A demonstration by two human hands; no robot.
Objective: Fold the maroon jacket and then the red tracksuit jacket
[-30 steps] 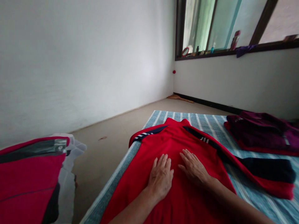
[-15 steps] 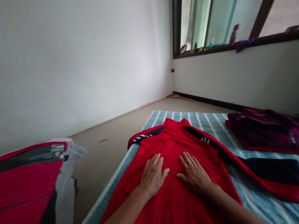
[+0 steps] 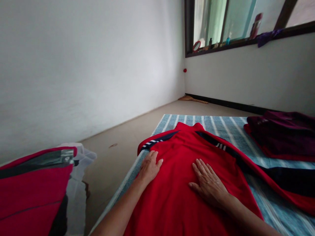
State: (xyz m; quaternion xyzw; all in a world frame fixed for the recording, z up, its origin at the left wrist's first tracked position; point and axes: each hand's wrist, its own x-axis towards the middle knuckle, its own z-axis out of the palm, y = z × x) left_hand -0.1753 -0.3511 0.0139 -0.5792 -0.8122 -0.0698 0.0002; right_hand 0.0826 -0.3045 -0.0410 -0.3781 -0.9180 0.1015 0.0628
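Note:
A red track jacket (image 3: pixel 177 183) with navy shoulder panels and white stripes lies spread on a blue-and-white striped sheet (image 3: pixel 226 131), its collar pointing away from me. My left hand (image 3: pixel 149 166) lies on the jacket's left edge, just below the shoulder, with thumb and fingers apart. On the middle right of the jacket my right hand (image 3: pixel 208 180) rests palm down, fingers stretched out. The right sleeve (image 3: pixel 283 180) reaches out across the sheet to the right. The left sleeve passes over the sheet's left edge, and its lower part is hidden.
Folded dark purple clothing (image 3: pixel 283 134) lies on a red piece at the right. A pink and grey bag or garment (image 3: pixel 31 190) and a white plastic bag (image 3: pixel 78 190) stand at the lower left. A window ledge (image 3: pixel 241 42) holds small bottles and a mirror.
My left hand has slid left and away from me, from the jacket's middle to its left edge. My right hand stays on about the same spot. The view has shifted slightly.

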